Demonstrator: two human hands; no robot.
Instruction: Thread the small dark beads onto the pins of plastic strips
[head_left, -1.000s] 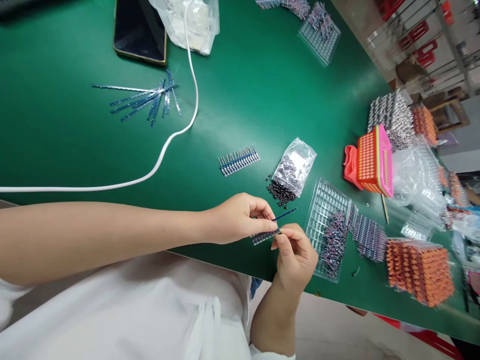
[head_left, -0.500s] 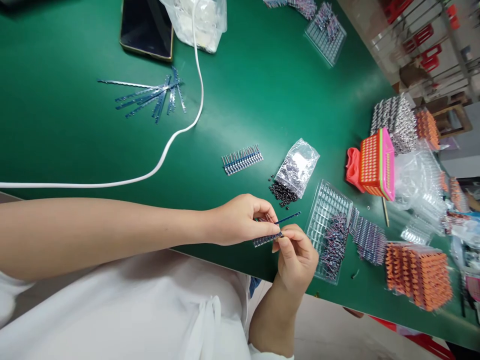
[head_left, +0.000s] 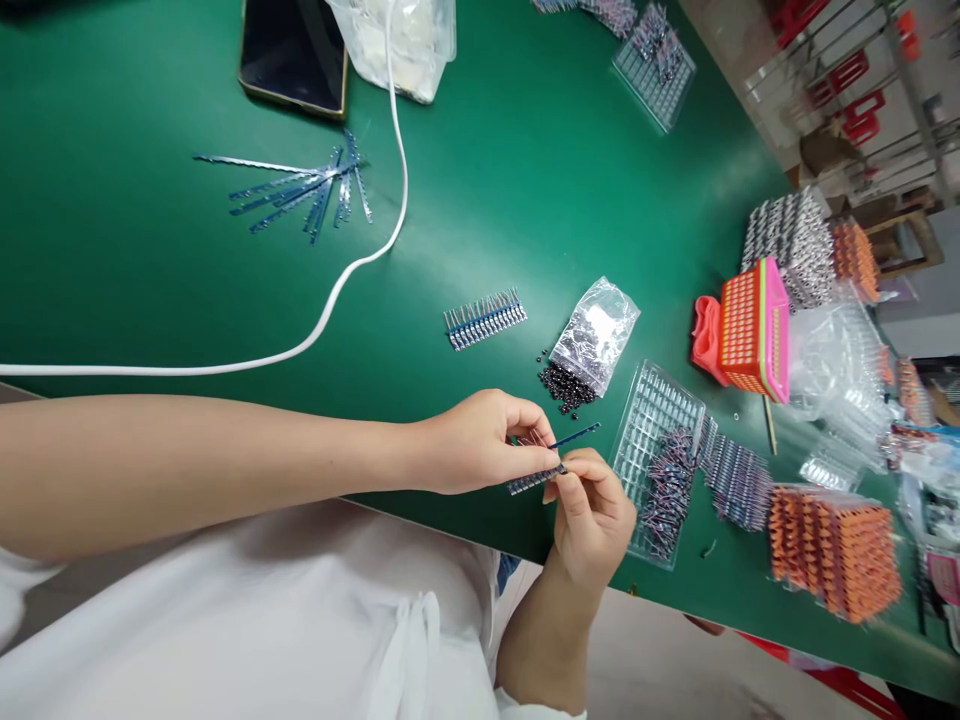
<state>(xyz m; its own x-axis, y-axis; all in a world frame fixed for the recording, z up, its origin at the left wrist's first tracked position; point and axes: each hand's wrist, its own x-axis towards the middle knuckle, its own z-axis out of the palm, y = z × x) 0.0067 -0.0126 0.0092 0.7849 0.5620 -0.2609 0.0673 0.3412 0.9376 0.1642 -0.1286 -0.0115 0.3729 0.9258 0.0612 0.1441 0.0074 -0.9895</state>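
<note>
My left hand point(head_left: 484, 442) is closed on a strip of small circuit boards point(head_left: 534, 481) with thin wire leads, held just above the table's front edge. A narrow blue edge strip point(head_left: 579, 435) sticks out past its fingers. At the strip's right end, my right hand point(head_left: 594, 512) pinches with thumb and forefinger; whatever tiny piece sits between them is too small to make out. Beyond the hands lies another strip of boards with upright leads point(head_left: 486, 320). Small black parts point(head_left: 568, 388) spill from a clear plastic bag point(head_left: 598, 330) nearby.
Right of my hands, a clear tray point(head_left: 637, 440) holds a heap of wired pieces. Orange stacked parts point(head_left: 834, 550) and an orange-pink basket point(head_left: 754, 330) stand farther right. A white cable point(head_left: 330, 310) crosses the left side, near loose blue strips point(head_left: 289, 195) and a phone point(head_left: 294, 55).
</note>
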